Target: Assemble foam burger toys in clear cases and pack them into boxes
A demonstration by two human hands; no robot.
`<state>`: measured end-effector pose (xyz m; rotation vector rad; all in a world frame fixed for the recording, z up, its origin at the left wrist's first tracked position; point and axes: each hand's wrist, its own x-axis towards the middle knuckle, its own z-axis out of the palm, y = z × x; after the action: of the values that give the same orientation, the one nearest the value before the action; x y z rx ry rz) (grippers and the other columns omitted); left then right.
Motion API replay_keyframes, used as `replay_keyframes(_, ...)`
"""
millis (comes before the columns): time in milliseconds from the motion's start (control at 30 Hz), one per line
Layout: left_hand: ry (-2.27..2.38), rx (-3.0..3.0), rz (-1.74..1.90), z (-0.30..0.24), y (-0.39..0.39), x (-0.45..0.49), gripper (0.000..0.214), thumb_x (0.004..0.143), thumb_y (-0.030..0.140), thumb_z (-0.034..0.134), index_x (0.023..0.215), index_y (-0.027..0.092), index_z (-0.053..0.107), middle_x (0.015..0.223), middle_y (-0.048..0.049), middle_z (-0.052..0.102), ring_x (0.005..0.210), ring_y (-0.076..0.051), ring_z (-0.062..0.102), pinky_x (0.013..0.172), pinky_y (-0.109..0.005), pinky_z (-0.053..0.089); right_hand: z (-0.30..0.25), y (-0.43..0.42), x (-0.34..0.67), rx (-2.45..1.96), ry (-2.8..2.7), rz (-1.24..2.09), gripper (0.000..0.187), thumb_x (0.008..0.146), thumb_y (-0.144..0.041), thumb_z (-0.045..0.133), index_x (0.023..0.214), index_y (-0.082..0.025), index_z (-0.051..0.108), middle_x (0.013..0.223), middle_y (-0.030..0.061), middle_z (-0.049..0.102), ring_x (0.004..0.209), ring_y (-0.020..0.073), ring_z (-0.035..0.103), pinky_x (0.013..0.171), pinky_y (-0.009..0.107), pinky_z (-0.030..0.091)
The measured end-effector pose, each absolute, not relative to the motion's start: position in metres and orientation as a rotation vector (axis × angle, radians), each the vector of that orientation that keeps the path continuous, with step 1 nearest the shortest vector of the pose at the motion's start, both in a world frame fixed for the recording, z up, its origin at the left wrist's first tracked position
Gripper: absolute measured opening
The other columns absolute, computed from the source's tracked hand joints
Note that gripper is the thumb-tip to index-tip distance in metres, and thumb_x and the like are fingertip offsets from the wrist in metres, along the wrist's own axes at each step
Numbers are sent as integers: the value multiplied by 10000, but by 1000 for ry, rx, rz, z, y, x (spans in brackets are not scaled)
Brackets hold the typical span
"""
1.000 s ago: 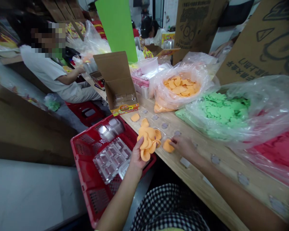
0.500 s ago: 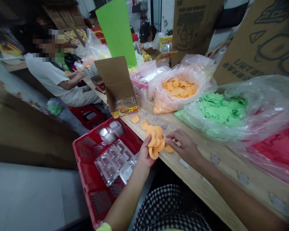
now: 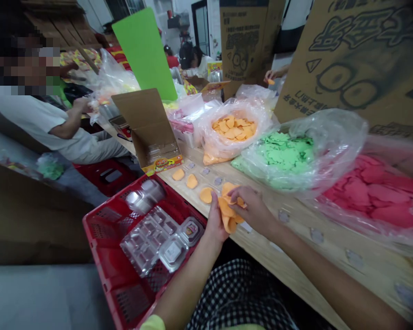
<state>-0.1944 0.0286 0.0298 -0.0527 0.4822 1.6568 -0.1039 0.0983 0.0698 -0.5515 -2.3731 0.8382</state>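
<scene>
Along the table (image 3: 300, 217), laying out orange pieces (image 3: 192, 181) seems in hand; next calls for peeling off another. The half-curled left hand (image 3: 216, 221) grips a bundle (image 3: 230, 223) at the edge; the right hand (image 3: 254, 208) touches it, fingers bunched, their hold unclear. Since half a second ago, the bundle has shifted right, baring a third piece (image 3: 205, 195).

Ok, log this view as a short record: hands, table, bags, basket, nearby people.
Left hand: holds a bunch of orange pieces
Right hand: fingers at the same bunch
Table: three loose orange pieces in a row, near an open cardboard box
Bags: clear plastic, with orange, green and red contents
Basket: red, holding clear plastic containers
Nearby: seated person in white top; others farther back
</scene>
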Motion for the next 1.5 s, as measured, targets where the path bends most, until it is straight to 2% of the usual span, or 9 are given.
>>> replay_keyframes(100, 493, -66, 1633, 29, 32, -189, 613, 780, 599, 366, 1090, 103, 548, 1017, -137, 633, 985, -261, 578, 879, -384, 431, 75, 98, -92, -525, -2269, 918, 19, 807, -214, 498, 807, -207, 515, 854, 28, 607, 869, 187, 539, 839, 373, 344)
replay_keyframes(233, 535, -58, 1658, 26, 34, -196, 573, 803, 551, 380, 1125, 101, 528, 988, -127, 642, 930, -236, 602, 858, -378, 451, 85, 108, -66, -624, -2097, 966, 72, 816, -277, 508, 858, -217, 505, 853, 25, 578, 786, 160, 537, 683, 277, 423)
replay_keyframes(400, 590, -25, 1762, 27, 23, -217, 543, 810, 513, 406, 1128, 90, 527, 978, -138, 640, 894, -238, 610, 809, -389, 485, 75, 118, -40, -706, -2307, 1019, 105, 810, -315, 516, 804, -210, 523, 721, -4, 543, 635, 134, 490, 572, 254, 385)
replay_keyframes(633, 619, -13, 1784, 30, 11, -222, 525, 821, 483, 410, 1131, 75, 524, 1005, -153, 627, 895, -233, 610, 793, -375, 502, 18, 120, -55, -698, -2332, 1476, 120, 767, -291, 531, 801, -189, 478, 698, -27, 515, 635, 125, 489, 558, 238, 386)
replay_keyframes(900, 614, -14, 1744, 22, 9, -222, 522, 827, 479, 399, 1108, 59, 531, 980, -141, 631, 858, -207, 616, 821, -354, 490, 0, 118, -57, -789, -2804, 477, 114, 800, -131, 477, 864, -175, 560, 866, 51, 612, 834, 190, 519, 711, 304, 335)
replay_keyframes(1033, 613, -13, 1731, 27, 10, -219, 522, 828, 482, 393, 1094, 57, 539, 998, -153, 626, 889, -225, 609, 793, -356, 502, -3, 115, -59, -697, -2851, 205, 130, 829, -122, 456, 874, -173, 566, 870, 61, 598, 888, 221, 490, 738, 334, 334)
replay_keyframes(1200, 621, -84, 1726, 31, 15, -213, 509, 821, 484, 406, 1091, 76, 546, 993, -151, 629, 906, -235, 601, 782, -373, 500, 2, 113, -56, -658, -2703, 246, 171, 826, -128, 463, 957, -176, 562, 975, 89, 552, 939, 230, 470, 751, 342, 365)
replay_keyframes(1333, 585, -98, 1761, 25, 25, -203, 518, 802, 500, 428, 1086, 85, 552, 966, -131, 642, 903, -234, 602, 841, -389, 465, 34, 97, -51, -635, -2413, 505, 146, 867, -273, 442, 888, -184, 556, 905, 73, 542, 907, 210, 475, 771, 338, 377)
replay_keyframes(1500, 499, -89, 1740, 23, 47, -177, 538, 783, 549, 402, 989, 92, 596, 887, -105, 660, 820, -220, 622, 847, -367, 454, 65, 68, -55, -549, -2554, 473, 210, 773, -405, 571, 828, -202, 572, 926, 68, 538, 906, 242, 457, 772, 367, 350)
